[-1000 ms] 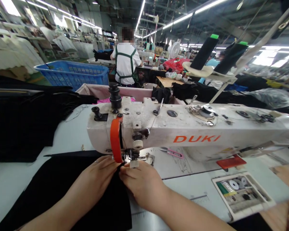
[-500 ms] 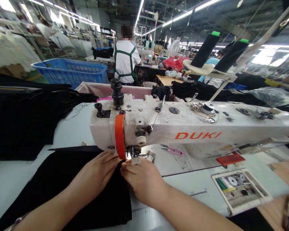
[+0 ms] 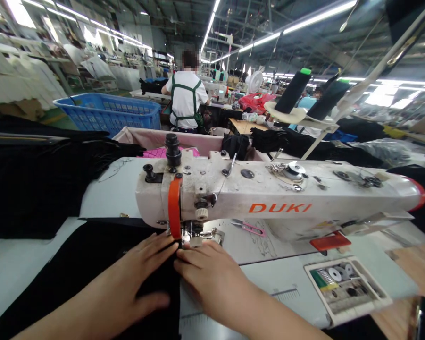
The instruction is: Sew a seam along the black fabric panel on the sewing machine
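head view: one black cloth (image 3: 92, 264), flat at the worktop's (image 3: 286, 271) near left, its right edge under the sewing machine's (image 3: 226, 193) needle end. one left hand (image 3: 134, 274), palm down on the cloth, thumb spread, fingers extended. one right hand (image 3: 208, 269), fingers bent at the cloth's edge; grip hidden, cannot tell.

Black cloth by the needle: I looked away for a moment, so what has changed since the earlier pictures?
The black cloth has slid slightly away from the wearer, its far edge now nearer the small gold piece. The left hand's thumb, tucked out of sight before, has swung out rightward over the cloth. The right hand stays beside the needle area, and the pink snips look unmoved.
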The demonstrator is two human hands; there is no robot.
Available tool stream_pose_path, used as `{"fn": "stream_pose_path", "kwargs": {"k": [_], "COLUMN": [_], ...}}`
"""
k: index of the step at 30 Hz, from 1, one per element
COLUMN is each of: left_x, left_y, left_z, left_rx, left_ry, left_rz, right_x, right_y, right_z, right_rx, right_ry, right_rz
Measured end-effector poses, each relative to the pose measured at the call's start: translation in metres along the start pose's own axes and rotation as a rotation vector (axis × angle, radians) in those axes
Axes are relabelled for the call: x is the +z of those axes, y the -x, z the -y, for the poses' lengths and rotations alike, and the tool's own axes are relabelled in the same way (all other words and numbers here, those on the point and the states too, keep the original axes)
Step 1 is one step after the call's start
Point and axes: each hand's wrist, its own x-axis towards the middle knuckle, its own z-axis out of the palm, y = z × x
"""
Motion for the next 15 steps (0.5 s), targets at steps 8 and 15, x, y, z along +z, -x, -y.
{"fn": "stream_pose_path", "kwargs": {"k": [8, 15], "left_x": [0.023, 0.012], "left_y": [0.064, 0.066], "left_z": [-0.032, -0.032], "left_rx": [0.087, -0.214], "left_ry": [-0.065, 0.324], "left_rz": [-0.027, 0.043], "right_x": [-0.009, 0.012], "right_y": [0.009, -0.004], "right_z": [-0.023, -0.011], "right_rx": [0.251, 0.214], "right_ry": [0.112, 0.153], "right_rz": [-0.041, -0.097]}}
